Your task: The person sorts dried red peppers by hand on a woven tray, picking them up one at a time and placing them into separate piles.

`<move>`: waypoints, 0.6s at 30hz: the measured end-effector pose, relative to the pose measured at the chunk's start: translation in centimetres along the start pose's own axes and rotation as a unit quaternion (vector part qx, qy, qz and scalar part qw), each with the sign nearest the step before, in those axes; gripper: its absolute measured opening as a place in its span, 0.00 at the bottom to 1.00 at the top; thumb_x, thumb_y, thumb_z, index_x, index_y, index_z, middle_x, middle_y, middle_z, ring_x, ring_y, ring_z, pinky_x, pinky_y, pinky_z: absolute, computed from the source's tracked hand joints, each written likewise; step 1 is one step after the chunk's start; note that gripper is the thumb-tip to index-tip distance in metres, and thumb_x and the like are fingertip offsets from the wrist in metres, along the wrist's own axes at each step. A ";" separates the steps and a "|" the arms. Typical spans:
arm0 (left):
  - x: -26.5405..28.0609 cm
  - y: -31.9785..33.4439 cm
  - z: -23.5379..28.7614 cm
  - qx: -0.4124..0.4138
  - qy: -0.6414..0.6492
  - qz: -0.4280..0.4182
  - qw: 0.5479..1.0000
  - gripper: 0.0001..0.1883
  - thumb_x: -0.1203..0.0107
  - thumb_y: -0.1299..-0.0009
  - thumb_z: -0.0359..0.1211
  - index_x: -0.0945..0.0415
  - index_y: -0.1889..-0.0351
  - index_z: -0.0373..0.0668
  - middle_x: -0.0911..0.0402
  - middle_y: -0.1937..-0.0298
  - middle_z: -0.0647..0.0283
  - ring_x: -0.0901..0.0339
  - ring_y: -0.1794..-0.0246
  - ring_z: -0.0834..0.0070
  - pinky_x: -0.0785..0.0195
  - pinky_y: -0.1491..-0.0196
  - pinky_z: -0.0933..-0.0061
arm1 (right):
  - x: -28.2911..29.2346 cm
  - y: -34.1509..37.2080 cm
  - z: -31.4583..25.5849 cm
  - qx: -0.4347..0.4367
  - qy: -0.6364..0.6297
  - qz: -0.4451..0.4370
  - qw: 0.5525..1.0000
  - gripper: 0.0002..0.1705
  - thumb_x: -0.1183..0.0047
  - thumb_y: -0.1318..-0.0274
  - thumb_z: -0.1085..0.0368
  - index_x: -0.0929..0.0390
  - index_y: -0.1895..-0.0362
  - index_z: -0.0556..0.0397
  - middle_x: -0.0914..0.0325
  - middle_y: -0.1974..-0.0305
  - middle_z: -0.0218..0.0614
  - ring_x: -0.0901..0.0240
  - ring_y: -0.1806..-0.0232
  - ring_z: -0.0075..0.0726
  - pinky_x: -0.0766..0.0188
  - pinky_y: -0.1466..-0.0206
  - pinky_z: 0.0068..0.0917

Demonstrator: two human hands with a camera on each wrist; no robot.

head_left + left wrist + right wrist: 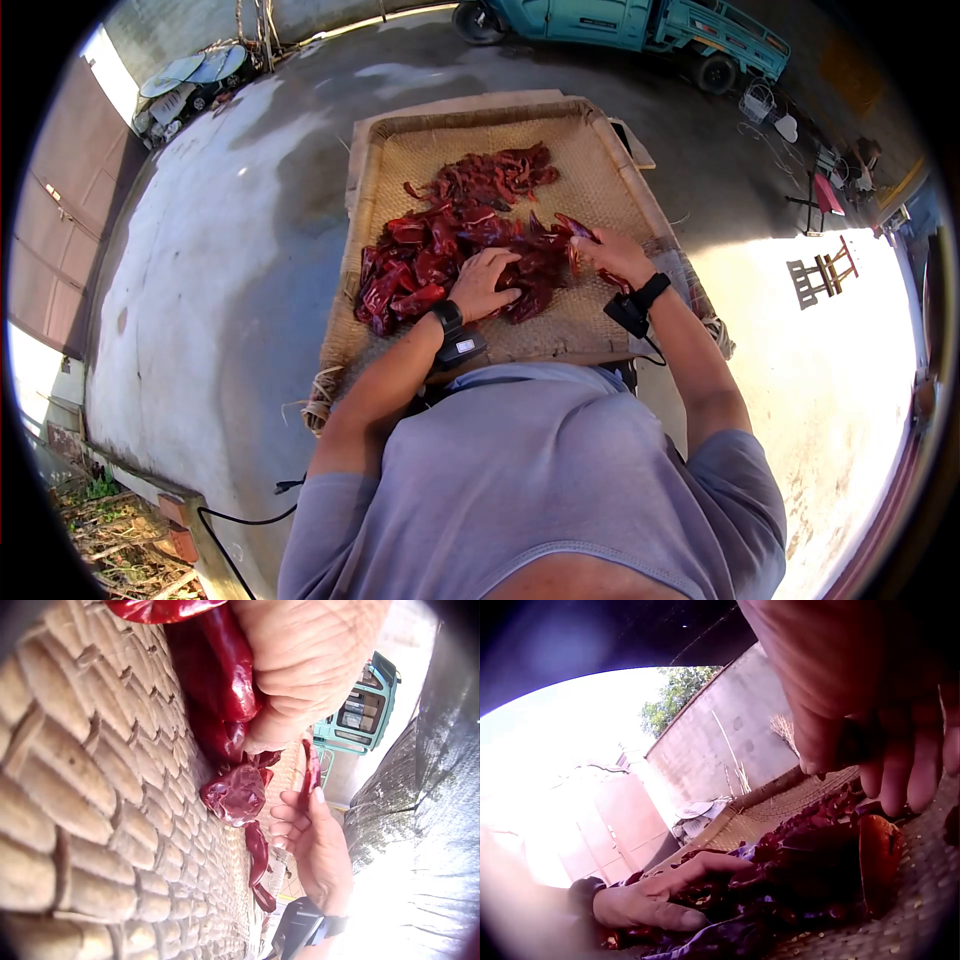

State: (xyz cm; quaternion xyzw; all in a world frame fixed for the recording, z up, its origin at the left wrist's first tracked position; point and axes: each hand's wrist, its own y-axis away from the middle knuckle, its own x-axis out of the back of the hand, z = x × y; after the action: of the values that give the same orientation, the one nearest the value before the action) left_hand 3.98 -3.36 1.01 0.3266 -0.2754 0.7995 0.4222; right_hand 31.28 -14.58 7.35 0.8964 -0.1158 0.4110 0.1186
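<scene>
Evidently, the work is hand-handling of peppers. At far left stands a pinkish-brown metal gate (68, 215). Next comes a rectangular, tan woven tray (592, 190), directly in front of the person. On its near left part lies a heap of glossy, dark-red dried peppers (405, 275). The left hand (485, 285) rests on the heap's near side, fingers relaxed, with no pinch noted; the fingertips are partly hidden, so this finding is qualified. Beyond the heap lies a smaller pile of shrivelled red pieces (500, 178). Further right, the right hand (620, 258) pinches one long red pepper (310, 774) between thumb and fingers, raised above the tray. A teal three-wheeled truck (620, 28) is parked past the far edge.

In this inspector's judgement, the step in hand is picking out and checking single peppers. The next move calls for a light grip, as dry skins may crack.
</scene>
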 end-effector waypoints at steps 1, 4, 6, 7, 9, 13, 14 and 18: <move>-0.1 0.0 0.0 0.001 -0.001 -0.002 1.000 0.35 0.37 0.36 0.46 0.35 0.32 0.50 0.39 0.32 0.57 0.42 0.30 0.53 0.51 0.29 0.51 | 0.1 0.3 -0.3 -0.015 -0.033 0.013 0.999 0.35 0.49 0.42 0.35 0.23 0.61 0.60 0.23 0.69 0.52 0.25 0.62 0.59 0.32 0.59 0.50; 0.2 0.0 0.4 0.007 -0.004 -0.009 1.000 0.36 0.37 0.36 0.46 0.36 0.31 0.50 0.38 0.32 0.57 0.42 0.30 0.53 0.51 0.29 0.52 | 1.5 1.2 -2.5 -0.002 0.081 0.059 0.995 0.33 0.49 0.41 0.36 0.22 0.61 0.58 0.23 0.71 0.50 0.25 0.64 0.57 0.31 0.59 0.49; 0.4 0.0 0.7 0.017 -0.004 -0.019 1.000 0.37 0.37 0.36 0.46 0.38 0.30 0.51 0.37 0.33 0.57 0.42 0.31 0.54 0.51 0.29 0.52 | 1.2 1.0 -2.6 0.069 0.101 0.036 0.992 0.31 0.48 0.40 0.37 0.22 0.58 0.56 0.22 0.67 0.49 0.24 0.61 0.55 0.30 0.57 0.47; 0.4 0.0 0.7 0.017 0.006 -0.008 1.000 0.38 0.37 0.36 0.46 0.40 0.29 0.51 0.37 0.33 0.57 0.41 0.31 0.54 0.51 0.29 0.52 | 1.0 1.1 -2.8 0.105 0.111 0.024 0.988 0.31 0.48 0.40 0.38 0.22 0.57 0.56 0.21 0.65 0.49 0.24 0.60 0.54 0.30 0.56 0.45; 0.3 0.1 0.7 0.015 0.026 0.011 0.999 0.40 0.36 0.36 0.45 0.42 0.27 0.52 0.36 0.34 0.57 0.40 0.31 0.55 0.51 0.29 0.52 | 0.6 2.2 -3.9 0.185 0.085 -0.017 0.979 0.29 0.47 0.40 0.41 0.22 0.52 0.53 0.21 0.58 0.49 0.25 0.54 0.54 0.30 0.53 0.43; 0.1 0.0 0.5 0.015 0.051 0.026 0.998 0.42 0.34 0.40 0.41 0.41 0.28 0.52 0.36 0.32 0.58 0.40 0.31 0.55 0.52 0.28 0.51 | 1.0 3.3 -3.5 0.137 -0.010 -0.049 0.989 0.28 0.44 0.43 0.44 0.24 0.45 0.48 0.23 0.48 0.48 0.28 0.44 0.54 0.31 0.49 0.44; 0.1 0.0 0.5 0.015 0.040 0.018 0.999 0.42 0.34 0.41 0.40 0.41 0.28 0.52 0.36 0.32 0.58 0.40 0.30 0.55 0.52 0.28 0.51 | 1.6 3.3 -2.2 0.124 0.057 -0.026 0.990 0.28 0.44 0.44 0.45 0.23 0.46 0.48 0.23 0.48 0.47 0.28 0.44 0.53 0.31 0.49 0.46; 0.6 0.1 0.6 -0.009 -0.013 -0.014 1.000 0.40 0.36 0.41 0.37 0.39 0.28 0.55 0.39 0.32 0.58 0.41 0.31 0.54 0.52 0.29 0.51 | 3.9 4.8 0.2 0.022 0.230 -0.012 0.973 0.27 0.41 0.48 0.46 0.23 0.48 0.47 0.22 0.49 0.44 0.27 0.44 0.53 0.31 0.48 0.52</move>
State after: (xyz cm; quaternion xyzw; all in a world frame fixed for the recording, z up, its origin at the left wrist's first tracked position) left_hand 3.80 -3.55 1.84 0.3372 -0.2831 0.7867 0.4328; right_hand 32.48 -19.61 10.75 0.7815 -0.0659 0.6073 0.1271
